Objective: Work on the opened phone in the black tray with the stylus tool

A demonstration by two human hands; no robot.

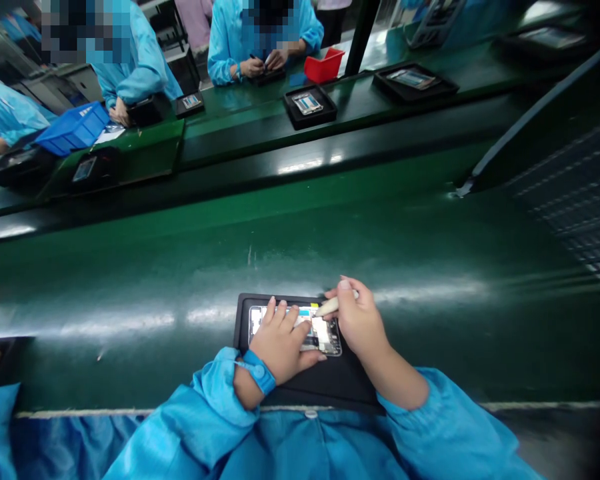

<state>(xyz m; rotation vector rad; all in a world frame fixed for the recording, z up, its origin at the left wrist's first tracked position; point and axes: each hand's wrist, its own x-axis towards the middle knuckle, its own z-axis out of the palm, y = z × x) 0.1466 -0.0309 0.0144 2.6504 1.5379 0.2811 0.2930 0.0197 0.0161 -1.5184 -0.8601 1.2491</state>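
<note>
An opened phone-like device (333, 337) lies crosswise in a black tray (310, 387) on the green bench. My left hand (280, 341) rests over the device's left and middle part, fingers spread, with a blue strap on the wrist. In my right hand (357, 313) is a pale pen-like tool (330, 306), its tip at the device's upper edge beside a small yellow tab (314, 305). The parts beneath my left palm are hidden.
Across the green bench (180, 267), black trays with devices, such as one tray (310, 121), stand along a raised line. A red bin (324, 65) and a blue crate (75, 128) are there. Several people in blue work nearby; another hand shows at far left.
</note>
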